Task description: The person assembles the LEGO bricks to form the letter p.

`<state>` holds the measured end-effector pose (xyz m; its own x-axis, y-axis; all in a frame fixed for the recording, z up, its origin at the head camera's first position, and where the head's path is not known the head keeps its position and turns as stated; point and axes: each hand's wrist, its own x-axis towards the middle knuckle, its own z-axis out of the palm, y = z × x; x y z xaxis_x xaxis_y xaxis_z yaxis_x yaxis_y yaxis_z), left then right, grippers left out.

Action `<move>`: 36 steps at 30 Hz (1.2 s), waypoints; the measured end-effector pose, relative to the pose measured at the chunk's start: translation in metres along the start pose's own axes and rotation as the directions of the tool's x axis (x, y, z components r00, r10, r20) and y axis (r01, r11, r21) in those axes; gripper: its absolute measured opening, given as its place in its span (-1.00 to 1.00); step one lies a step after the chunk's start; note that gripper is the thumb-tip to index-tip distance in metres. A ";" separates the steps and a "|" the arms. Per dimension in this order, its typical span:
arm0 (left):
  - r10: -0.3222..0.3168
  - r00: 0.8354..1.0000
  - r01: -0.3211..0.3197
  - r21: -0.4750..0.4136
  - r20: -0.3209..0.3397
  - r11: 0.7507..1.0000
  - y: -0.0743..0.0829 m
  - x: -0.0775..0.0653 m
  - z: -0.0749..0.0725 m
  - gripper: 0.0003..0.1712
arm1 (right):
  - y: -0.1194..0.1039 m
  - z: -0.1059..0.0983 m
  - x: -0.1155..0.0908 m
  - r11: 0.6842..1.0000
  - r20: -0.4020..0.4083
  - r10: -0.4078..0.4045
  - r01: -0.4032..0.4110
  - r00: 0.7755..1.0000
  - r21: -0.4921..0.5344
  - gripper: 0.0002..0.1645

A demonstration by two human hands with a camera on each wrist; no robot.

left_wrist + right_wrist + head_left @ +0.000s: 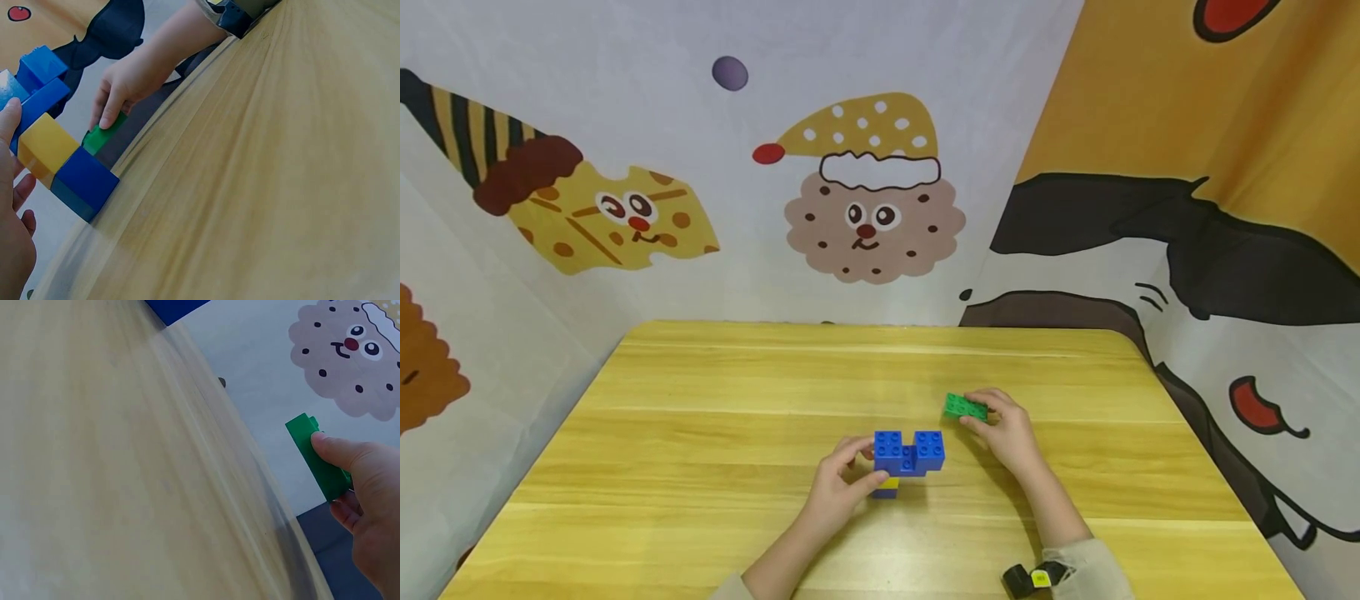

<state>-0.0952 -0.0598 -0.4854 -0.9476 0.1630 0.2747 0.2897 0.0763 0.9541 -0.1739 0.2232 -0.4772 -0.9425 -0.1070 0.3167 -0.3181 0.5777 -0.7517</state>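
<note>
A stack of toy building bricks stands on the table, with two blue bricks (929, 450) side by side on a blue crosspiece. Beneath them, in the left wrist view, come a yellow brick (49, 145) and a blue base brick (86, 181). My left hand (838, 483) grips the upper part of this stack from the left, thumb in front. To the right and farther back, my right hand (1006, 429) pinches a green brick (964, 407) between thumb and fingers. The green brick (319, 459) is apart from the stack, its studs facing up in the head view.
The wood-grain table (700, 417) reaches back to a cartoon-printed cloth (700, 100) hanging behind it. A black wrist device (1033, 577) sits at the right sleeve. In the right wrist view, a blue brick's corner (175, 307) shows at the top.
</note>
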 end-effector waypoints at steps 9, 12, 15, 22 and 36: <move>-0.007 1.000 0.007 0.011 0.000 1.000 0.002 0.000 0.000 -0.58 | -0.015 -0.005 0.000 0.999 -0.010 -0.033 0.033 0.999 0.017 -0.55; -0.014 1.000 0.014 0.012 0.001 1.000 0.003 0.001 -0.001 -0.58 | -0.021 -0.007 0.001 0.999 -0.009 -0.042 0.042 0.999 0.025 -0.55; -0.018 1.000 0.018 0.010 0.005 1.000 0.003 0.001 -0.001 -0.58 | -0.027 -0.009 0.000 0.998 -0.012 -0.052 0.052 0.999 0.035 -0.56; -0.025 1.000 0.025 0.006 0.009 1.000 0.002 0.000 -0.001 -0.58 | -0.042 -0.012 -0.002 0.995 -0.036 -0.091 0.092 0.995 0.025 -0.58; -0.014 1.000 0.014 0.012 0.010 1.000 0.003 0.000 -0.001 -0.57 | -0.069 -0.019 -0.007 0.987 -0.061 -0.158 0.159 0.986 0.013 -0.57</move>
<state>-0.0943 -0.0602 -0.4830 -0.9503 0.1715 0.2600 0.2780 0.0905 0.9563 -0.1433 0.1993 -0.4161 -0.8725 -0.1473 0.4659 -0.4650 0.5429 -0.6993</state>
